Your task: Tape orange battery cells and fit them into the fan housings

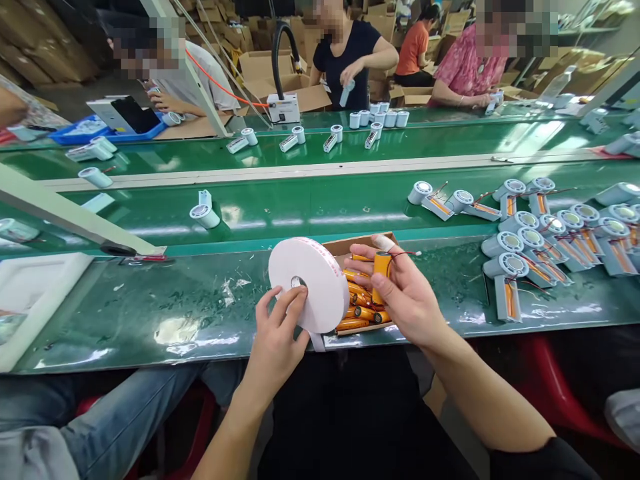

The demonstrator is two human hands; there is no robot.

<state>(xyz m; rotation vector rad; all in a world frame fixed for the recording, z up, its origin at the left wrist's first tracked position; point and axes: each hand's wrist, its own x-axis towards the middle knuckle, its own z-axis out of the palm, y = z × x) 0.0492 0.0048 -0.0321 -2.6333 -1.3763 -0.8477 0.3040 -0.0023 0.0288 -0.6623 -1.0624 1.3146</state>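
1. The left hand (275, 337) steadies a white roll of foam tape (309, 283) on edge on the green tabletop (165, 313); its fingers are curled around the roll's near face, fingertips at the centre hole.
2. The right hand (405, 293) holds an orange battery cell (381, 267) upright, pinched between thumb and fingers, with a thin red lead trailing off its top.
3. Just behind both hands sits an open cardboard box (350, 245) of more orange cells, touching the roll.
4. The step in hand looks like bringing tape and cell together.
5. The next move seems to call for freeing the tape's loose end, hanging below the roll, and pressing it squarely onto the cell's side.
6. Grey fan housings (505, 267) lie to the right.
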